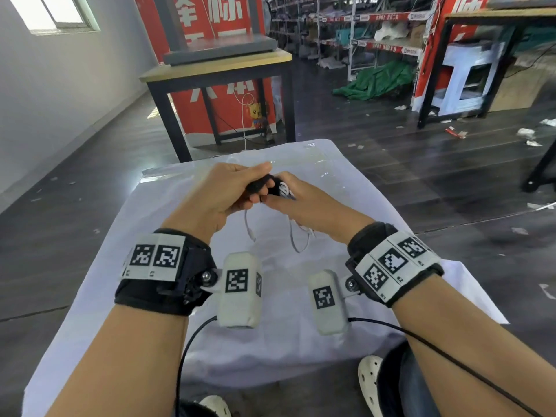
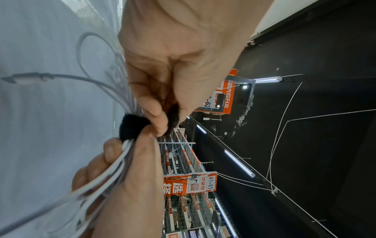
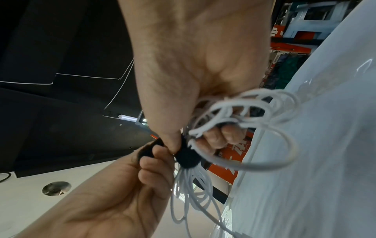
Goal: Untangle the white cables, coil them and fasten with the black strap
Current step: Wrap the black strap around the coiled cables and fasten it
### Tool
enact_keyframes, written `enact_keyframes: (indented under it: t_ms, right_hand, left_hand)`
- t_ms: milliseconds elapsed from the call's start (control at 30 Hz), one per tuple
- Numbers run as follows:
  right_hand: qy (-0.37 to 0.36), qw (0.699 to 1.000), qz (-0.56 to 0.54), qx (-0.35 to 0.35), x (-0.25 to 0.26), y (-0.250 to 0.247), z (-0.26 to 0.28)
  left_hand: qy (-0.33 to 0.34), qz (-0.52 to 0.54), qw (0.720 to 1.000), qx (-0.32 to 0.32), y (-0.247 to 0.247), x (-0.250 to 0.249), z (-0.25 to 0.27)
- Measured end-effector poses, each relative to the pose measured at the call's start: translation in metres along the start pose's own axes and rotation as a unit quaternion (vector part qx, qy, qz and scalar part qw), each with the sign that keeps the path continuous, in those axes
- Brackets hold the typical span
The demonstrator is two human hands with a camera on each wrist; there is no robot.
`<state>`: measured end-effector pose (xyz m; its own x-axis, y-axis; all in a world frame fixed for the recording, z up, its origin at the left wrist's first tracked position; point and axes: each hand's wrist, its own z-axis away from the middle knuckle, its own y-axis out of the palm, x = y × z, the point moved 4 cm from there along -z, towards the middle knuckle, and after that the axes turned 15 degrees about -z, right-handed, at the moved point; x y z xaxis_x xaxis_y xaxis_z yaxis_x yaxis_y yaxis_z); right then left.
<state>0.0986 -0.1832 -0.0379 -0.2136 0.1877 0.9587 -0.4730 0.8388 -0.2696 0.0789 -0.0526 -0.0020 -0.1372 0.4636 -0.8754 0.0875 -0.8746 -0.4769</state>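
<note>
We hold the white cables as a coiled bundle above the white cloth, both hands close together. The black strap is wrapped round the middle of the bundle. Our left hand pinches the strap's free end between thumb and fingers, just beside the wrap. Our right hand has its fingers curled round the cable loops next to the strap. Loose cable ends hang from the strap toward the cloth

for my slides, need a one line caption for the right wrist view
Both hands, right hand and left hand, cinch a black strap around bundled white cables.
</note>
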Motion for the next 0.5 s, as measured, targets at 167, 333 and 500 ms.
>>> enact_keyframes:
  t_ms: [167, 333, 500]
  right_hand:
    - [-0.018, 0.997, 0.044, -0.061, -0.006, -0.009, -0.005]
    - [-0.005, 0.998, 0.024, -0.057, -0.011, -0.009, -0.006]
    - [0.042, 0.996, -0.043, -0.063, -0.011, -0.010, -0.001]
  left_hand:
    - [-0.001, 0.030, 0.999, 0.018, 0.008, 0.001, -0.003]
    - [0.130, -0.165, 0.978, 0.013, 0.008, -0.005, -0.002]
    - [0.221, -0.364, 0.905, 0.016, 0.008, -0.005, -0.004]
